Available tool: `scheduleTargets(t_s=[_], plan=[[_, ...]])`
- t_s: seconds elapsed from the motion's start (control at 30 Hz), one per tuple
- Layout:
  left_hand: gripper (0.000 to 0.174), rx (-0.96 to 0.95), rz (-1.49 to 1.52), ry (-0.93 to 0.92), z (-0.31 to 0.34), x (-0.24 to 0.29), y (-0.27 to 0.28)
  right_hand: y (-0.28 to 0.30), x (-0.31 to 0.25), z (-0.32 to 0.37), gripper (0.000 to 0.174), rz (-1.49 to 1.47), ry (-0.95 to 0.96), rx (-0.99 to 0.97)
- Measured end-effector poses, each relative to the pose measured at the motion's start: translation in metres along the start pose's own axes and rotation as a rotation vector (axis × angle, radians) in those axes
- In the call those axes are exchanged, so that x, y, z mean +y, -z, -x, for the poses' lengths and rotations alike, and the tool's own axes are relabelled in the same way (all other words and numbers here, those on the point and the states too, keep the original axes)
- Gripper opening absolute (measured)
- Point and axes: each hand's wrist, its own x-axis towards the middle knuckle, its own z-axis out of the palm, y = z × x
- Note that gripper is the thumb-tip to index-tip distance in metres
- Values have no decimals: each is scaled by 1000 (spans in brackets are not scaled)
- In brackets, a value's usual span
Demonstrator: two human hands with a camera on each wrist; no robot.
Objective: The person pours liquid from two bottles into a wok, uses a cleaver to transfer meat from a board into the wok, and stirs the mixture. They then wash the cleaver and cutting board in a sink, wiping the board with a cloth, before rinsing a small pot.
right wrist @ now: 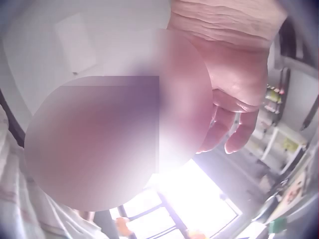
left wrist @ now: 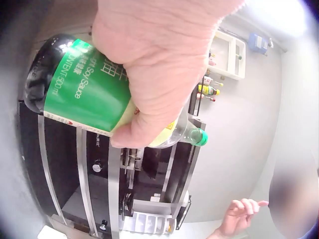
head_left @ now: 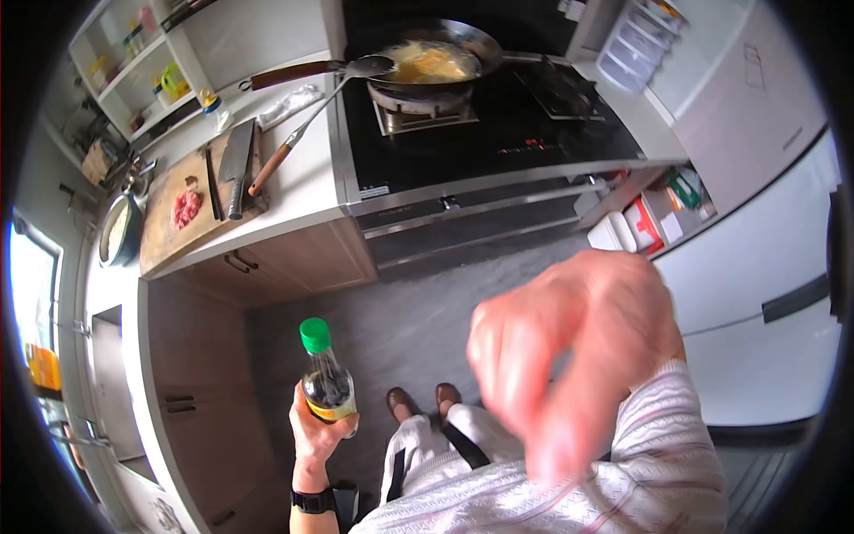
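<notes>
My left hand point(head_left: 313, 436) grips a bottle of light soy sauce point(head_left: 327, 390) around its body, below waist height. Its green cap point(head_left: 314, 335) is on, and the bottle stands nearly upright in the head view. The left wrist view shows the green label point(left wrist: 92, 94), with the thumb and palm wrapped over the bottle. Raised close to the head camera, my right hand point(head_left: 583, 298) is blurred and holds nothing visible. In the left wrist view that right hand point(left wrist: 238, 216) is beside the face, fingers loosely bent and one fingertip at the face.
A wok point(head_left: 436, 76) with yellow food sits on the stove point(head_left: 418, 160), a long-handled ladle point(head_left: 307, 125) leaning over its edge. On the left counter, a cutting board point(head_left: 160, 245) bears raw meat point(head_left: 187, 209), a cleaver point(head_left: 236, 156) and dark chopsticks point(head_left: 213, 187). A fridge point(head_left: 765, 311) stands right.
</notes>
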Motion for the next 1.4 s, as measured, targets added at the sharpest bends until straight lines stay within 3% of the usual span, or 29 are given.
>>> scheduleTargets(t_s=[0.03, 0.07, 0.17, 0.37, 0.73, 0.77, 0.83, 0.9, 0.97, 1.1, 1.17, 1.23, 1.33, 1.4], plan=[[59, 4, -2, -16, 2, 19, -4, -9, -16, -2, 12, 43, -34, -103], [57, 0, 2, -28, 4, 22, -5, -12, -15, -5, 11, 42, 107, -202], [55, -52, 70, 27, 12, 33, -11, -20, -32, 20, 12, 63, 98, -186], [57, -9, -40, -69, 16, 30, -9, -48, -34, 33, 12, 89, -21, -256], [59, -13, 7, -60, 19, 31, -17, -56, -23, 7, 13, 83, -281, -528], [60, 8, 15, -85, 19, 32, -15, -53, -4, 0, 19, -26, 334, -232], [62, 4, 64, -104, 16, 31, -13, -31, 2, 5, 14, 113, -103, 36], [61, 4, -108, -110, 10, 30, -14, 5, 27, 7, 14, 445, -285, 243], [65, 12, -191, -161, 5, 31, -18, 31, 59, 14, 14, 420, -376, 298], [75, 0, -299, -144, -6, 24, -23, 33, 85, 12, 19, 549, -450, 267], [75, 9, -354, -189, -10, 23, -26, 36, 94, 7, 20, 855, -407, 158], [74, 3, -327, -166, -12, 31, -26, 37, 96, -1, 24, 935, -410, 94], [71, -91, -303, -125, -26, 32, -19, 48, 110, -15, 30, 1175, -183, -49], [71, -113, -289, -118, -40, 27, -9, 53, 116, -30, 28, 1187, -239, -81]])
